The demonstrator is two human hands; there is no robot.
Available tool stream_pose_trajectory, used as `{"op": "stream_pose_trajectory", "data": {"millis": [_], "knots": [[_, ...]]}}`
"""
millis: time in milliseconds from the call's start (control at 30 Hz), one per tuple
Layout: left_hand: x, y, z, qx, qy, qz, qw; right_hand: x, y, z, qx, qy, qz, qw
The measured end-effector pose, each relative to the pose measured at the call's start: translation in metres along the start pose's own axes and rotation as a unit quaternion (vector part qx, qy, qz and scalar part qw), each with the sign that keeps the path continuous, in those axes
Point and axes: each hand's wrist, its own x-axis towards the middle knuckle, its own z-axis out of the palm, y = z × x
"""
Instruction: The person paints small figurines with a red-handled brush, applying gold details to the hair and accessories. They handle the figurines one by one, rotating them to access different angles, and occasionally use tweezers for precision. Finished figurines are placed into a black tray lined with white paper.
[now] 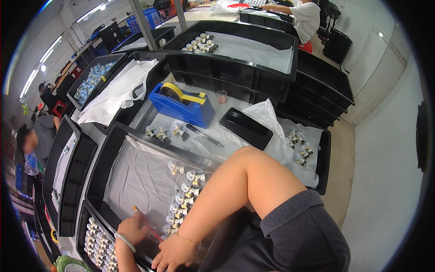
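Note:
My left hand [131, 229], with a pale bangle at its wrist, is closed around a thin red stick [153, 230] with an orange end; its kind is unclear. Close beside it, my right hand [177, 252] reaches across from the right, fingers curled downward near the lower edge. What those fingers grip, if anything, is hidden. Both hands are over the near side of a black tray [93, 187] lined with a crumpled white sheet [140, 177]. Small figurines [180, 199] with pale blue heads stand in a column at the tray's right, partly behind my right forearm.
Beyond the tray are a blue tape dispenser [181, 105], a craft knife [205, 135], a black phone-like slab [246, 128] and a small clear cup [222, 96]. Black trays of figurines [97, 245] surround me. Stacked crates [317, 86] stand right. Other people [308, 20] sit farther off.

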Motion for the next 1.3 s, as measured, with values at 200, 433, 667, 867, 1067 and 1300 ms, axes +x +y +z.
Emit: {"op": "stream_pose_trajectory", "data": {"millis": [200, 433, 667, 867, 1067, 1300], "knots": [[0.000, -0.002, 0.002, -0.005, 0.007, 0.001, 1.000, 0.000, -0.001, 0.000, -0.003, -0.001, 0.002, 1.000], [-0.001, -0.002, 0.001, -0.009, 0.013, 0.004, 1.000, 0.001, -0.001, 0.000, 0.005, 0.005, 0.003, 1.000], [0.004, -0.005, 0.005, 0.028, 0.024, 0.025, 0.999, 0.007, 0.010, -0.003, 0.083, 0.066, -0.031, 0.994], [0.001, -0.007, 0.003, 0.013, 0.008, 0.022, 1.000, 0.001, 0.000, -0.068, -0.017, -0.018, 0.205, 0.979], [0.006, -0.012, 0.009, 0.054, -0.007, 0.018, 0.998, -0.022, 0.042, -0.064, -0.142, -0.014, 0.367, 0.919], [-0.002, 0.006, -0.004, -0.007, 0.000, 0.007, 1.000, -0.036, 0.054, -0.056, -0.073, -0.106, 0.393, 0.910]]}}
